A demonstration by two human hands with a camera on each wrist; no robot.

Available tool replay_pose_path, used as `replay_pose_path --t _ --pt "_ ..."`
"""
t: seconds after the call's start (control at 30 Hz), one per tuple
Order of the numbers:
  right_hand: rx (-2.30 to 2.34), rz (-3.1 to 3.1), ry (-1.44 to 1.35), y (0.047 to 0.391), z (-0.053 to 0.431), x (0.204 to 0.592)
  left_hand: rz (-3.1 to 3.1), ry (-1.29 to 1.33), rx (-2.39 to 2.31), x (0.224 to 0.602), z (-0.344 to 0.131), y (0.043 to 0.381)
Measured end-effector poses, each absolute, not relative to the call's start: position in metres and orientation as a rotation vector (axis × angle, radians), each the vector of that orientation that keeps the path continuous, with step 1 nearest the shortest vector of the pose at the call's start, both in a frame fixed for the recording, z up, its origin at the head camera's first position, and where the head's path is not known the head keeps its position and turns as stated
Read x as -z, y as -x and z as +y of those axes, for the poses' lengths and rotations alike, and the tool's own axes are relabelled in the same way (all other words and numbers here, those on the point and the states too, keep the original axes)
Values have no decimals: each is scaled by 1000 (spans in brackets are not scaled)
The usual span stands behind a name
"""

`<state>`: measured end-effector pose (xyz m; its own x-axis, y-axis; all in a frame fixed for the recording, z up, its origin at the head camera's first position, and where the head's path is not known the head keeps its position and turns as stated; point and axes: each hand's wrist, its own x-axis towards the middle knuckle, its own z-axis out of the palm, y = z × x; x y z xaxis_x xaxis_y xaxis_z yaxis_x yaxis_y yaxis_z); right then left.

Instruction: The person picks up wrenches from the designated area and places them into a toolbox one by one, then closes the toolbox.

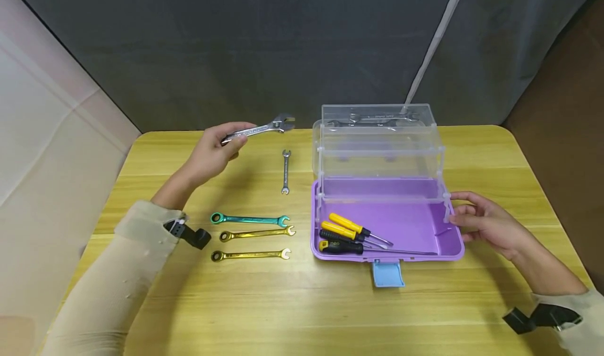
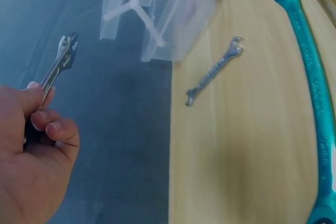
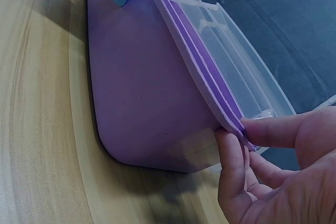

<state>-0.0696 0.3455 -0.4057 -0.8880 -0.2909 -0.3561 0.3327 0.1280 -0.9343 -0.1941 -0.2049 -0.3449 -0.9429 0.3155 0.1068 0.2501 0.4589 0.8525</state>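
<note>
My left hand (image 1: 212, 151) grips a silver adjustable wrench (image 1: 257, 130) by its handle, raised over the back left of the table with the head pointing right. In the left wrist view the wrench (image 2: 52, 72) sticks out from between thumb and curled fingers. The right hand (image 1: 491, 227) is at the right end of an open purple toolbox (image 1: 415, 230). Its thumb and fingers pinch the box's rim in the right wrist view (image 3: 231, 124). Inside the box lie several screwdrivers (image 1: 346, 222) with yellow and black handles. A raised clear tray (image 1: 377, 159) carries silver wrenches (image 1: 384, 117).
A small silver open-end wrench (image 1: 286, 172) lies left of the box. Nearer the front are a teal wrench (image 1: 250, 219) and two gold ones, the lower gold wrench (image 1: 250, 255) being closest. The blue latch (image 1: 388, 273) hangs at the box front. A dark curtain (image 1: 236, 57) stands behind the table.
</note>
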Motion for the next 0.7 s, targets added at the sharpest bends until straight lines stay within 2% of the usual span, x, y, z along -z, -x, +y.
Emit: replay_pose_path --t 0.7 --pt "1807 1949 -57 69 346 406 2590 -653 -1489 315 -164 204"
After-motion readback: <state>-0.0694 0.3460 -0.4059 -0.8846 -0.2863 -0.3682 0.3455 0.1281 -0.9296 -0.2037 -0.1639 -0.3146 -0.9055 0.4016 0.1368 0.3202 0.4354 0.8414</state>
